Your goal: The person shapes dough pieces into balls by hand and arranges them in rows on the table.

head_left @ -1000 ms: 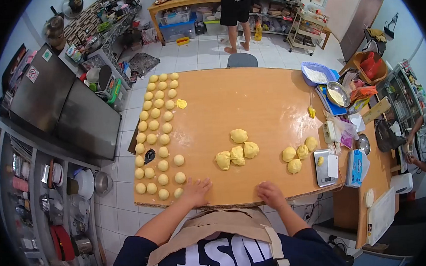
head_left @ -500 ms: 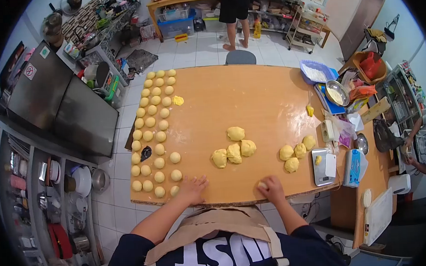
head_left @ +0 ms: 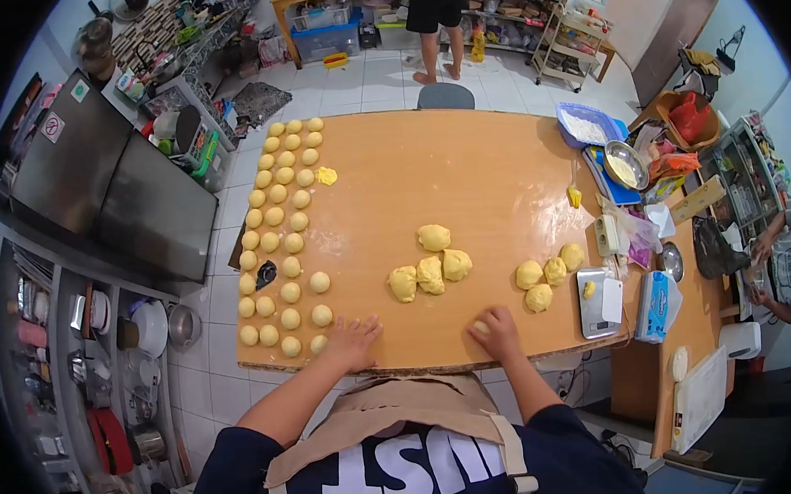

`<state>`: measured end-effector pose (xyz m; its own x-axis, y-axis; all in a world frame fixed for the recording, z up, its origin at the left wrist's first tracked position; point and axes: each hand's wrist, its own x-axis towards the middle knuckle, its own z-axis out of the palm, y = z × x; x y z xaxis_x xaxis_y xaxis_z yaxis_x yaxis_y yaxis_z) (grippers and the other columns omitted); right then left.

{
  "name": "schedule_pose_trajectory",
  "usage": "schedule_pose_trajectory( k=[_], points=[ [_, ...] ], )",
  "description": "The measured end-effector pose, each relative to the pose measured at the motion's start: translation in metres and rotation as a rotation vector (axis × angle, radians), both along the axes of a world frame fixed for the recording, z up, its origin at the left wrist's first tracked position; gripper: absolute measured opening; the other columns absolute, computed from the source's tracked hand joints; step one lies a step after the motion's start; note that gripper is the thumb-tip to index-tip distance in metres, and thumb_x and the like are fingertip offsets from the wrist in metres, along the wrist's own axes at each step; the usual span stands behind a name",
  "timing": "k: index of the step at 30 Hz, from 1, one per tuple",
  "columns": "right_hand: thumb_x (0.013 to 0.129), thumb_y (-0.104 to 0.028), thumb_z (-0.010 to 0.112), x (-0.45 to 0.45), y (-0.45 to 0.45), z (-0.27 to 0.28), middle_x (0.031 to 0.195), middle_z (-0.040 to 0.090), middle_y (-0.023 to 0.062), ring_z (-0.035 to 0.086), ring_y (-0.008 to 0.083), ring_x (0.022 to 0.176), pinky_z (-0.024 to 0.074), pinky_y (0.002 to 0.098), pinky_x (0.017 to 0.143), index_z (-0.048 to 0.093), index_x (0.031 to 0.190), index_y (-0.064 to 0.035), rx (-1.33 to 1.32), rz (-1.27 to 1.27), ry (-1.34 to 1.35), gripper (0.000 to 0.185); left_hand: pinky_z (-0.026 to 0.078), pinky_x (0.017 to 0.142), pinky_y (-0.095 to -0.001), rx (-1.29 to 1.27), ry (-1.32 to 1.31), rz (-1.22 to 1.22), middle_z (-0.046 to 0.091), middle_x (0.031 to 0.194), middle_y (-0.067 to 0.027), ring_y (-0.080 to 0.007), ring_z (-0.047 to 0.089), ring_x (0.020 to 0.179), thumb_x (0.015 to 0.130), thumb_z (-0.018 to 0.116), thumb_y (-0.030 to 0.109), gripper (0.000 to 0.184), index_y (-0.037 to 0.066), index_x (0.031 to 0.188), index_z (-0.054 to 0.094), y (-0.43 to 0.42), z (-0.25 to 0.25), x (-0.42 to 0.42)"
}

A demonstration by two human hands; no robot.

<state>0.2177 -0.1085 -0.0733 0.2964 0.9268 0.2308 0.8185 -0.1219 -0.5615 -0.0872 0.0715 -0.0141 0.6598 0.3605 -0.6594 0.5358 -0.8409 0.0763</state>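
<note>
My left hand [head_left: 354, 344] lies flat near the table's front edge, its fingers spread and nothing in it. Just left of it sits a smooth dough ball [head_left: 319, 344], the nearest of several in columns along the table's left side. My right hand [head_left: 498, 333] is curled down on the tabletop around a small piece of dough [head_left: 481, 328], mostly hidden under the fingers. Ahead, between the hands, rough dough lumps [head_left: 430, 275] are clustered together. Farther right is another group of dough pieces [head_left: 538, 298].
A digital scale [head_left: 596, 316] and a tissue pack [head_left: 655, 307] stand at the right of the wooden table [head_left: 427, 173]. Behind them are a flour tub [head_left: 585, 127] and a metal bowl [head_left: 626, 165]. One person [head_left: 437, 18] stands at the back; another person's arm [head_left: 768, 240] shows at right.
The view has shifted slightly, so the table sits a little higher in it. My right hand stays curled at the front edge, slightly turned; my left hand remains flat.
</note>
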Motion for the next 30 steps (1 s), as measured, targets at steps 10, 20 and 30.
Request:
schedule_pose_trajectory(
  k=[10,20,30],
  points=[
    [0.067,-0.017,0.083,-0.012,-0.019,-0.002,0.109,0.064,0.0128,0.060,0.0347,0.106,0.0493,0.0426,0.093,0.065,0.105,-0.0064,0.001,0.254,0.160,0.043,0.013,0.117,-0.0589,-0.011,0.025,0.009,0.017,0.162,-0.0027,-0.0299,0.028,0.145,0.083,0.064,0.055,0.091,0.020,0.154,0.021,0.000,0.005,0.003],
    [0.096,-0.016,0.055,0.017,0.022,0.039,0.116,0.066,0.0142,0.060,0.0313,0.110,0.0467,0.0398,0.097,0.067,0.112,-0.0027,0.163,-0.206,0.400,0.024,0.016,0.116,-0.0594,-0.010,0.012,0.003,0.019,0.162,-0.0032,-0.0308,0.030,0.144,0.081,0.067,0.054,0.092,0.019,0.154,0.022,0.000,0.006,0.003],
    [0.071,-0.014,0.081,0.002,0.023,0.003,0.107,0.065,0.0133,0.061,0.0311,0.103,0.0513,0.0407,0.090,0.069,0.096,-0.0046,0.110,0.008,0.029,0.030,0.016,0.115,-0.0601,-0.012,0.026,0.006,0.017,0.162,-0.0027,-0.0303,0.029,0.144,0.082,0.066,0.053,0.092,0.019,0.154,0.021,0.000,0.009,0.005]
  ],
)
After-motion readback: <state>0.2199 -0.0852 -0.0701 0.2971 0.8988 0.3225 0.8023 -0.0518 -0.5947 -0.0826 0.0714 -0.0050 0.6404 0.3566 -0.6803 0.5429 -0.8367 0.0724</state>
